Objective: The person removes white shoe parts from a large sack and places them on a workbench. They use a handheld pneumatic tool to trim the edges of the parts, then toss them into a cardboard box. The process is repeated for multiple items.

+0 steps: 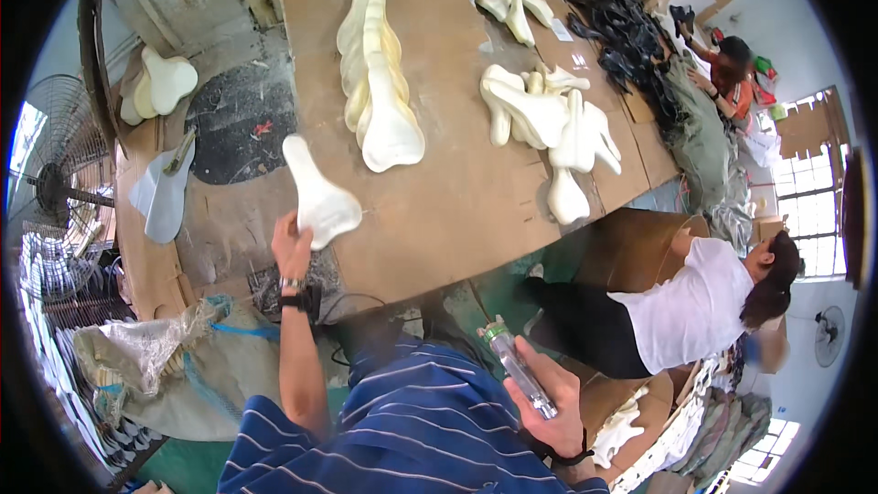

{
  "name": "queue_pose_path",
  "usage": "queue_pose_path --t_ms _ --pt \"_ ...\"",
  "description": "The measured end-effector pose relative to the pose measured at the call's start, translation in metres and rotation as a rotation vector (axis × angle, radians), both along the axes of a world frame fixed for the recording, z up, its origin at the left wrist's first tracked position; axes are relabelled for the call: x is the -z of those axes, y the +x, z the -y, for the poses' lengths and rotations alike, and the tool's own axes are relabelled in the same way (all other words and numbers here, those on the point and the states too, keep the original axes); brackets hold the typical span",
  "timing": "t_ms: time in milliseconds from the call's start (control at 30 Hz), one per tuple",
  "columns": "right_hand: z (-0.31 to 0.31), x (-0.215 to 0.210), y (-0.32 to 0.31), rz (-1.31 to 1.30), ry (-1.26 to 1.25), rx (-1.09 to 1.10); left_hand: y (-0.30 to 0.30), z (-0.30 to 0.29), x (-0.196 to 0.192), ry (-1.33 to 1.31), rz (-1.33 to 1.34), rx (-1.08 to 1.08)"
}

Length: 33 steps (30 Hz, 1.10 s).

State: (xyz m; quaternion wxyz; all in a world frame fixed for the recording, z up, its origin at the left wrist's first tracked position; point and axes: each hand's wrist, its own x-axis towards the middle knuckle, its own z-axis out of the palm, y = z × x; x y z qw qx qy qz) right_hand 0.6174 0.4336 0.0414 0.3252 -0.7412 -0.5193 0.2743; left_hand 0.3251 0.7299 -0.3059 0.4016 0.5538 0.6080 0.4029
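Left grip (pixel 291 247) on saddle pad (pixel 320 197)

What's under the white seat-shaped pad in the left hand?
The pad, gripped by the left hand, hangs over the brown table edge and a dark mat. Whatever lies directly beneath is hidden.

We see the left arm extended forward and nearly straight, bare forearm rising from a striped sleeve, a watch and dark strap at the wrist. The left hand (pixel 293 247) is raised with fingers curled in a grip. The right hand (pixel 549 398) sits low near the torso, fingers wrapped closed, a dark band at its wrist.
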Motion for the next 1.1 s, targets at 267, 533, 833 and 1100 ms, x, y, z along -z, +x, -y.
queue_pose_path --t_ms 267,533,833,1100 --pt "-0.017 -0.010 0.027 0.033 0.166 0.006 0.034 0.002 -0.029 0.094 -0.080 0.151" --pt "-0.009 -0.010 0.030 0.032 0.215 0.027 0.170 -0.101 0.003 0.129 -0.241 0.374" --pt "0.021 0.011 0.048 -0.097 0.161 0.076 0.211 -0.029 -0.067 0.013 -0.108 0.441" --pt "0.029 0.014 0.101 -0.213 0.295 0.035 0.383 -0.035 -0.177 0.050 0.372 0.625"
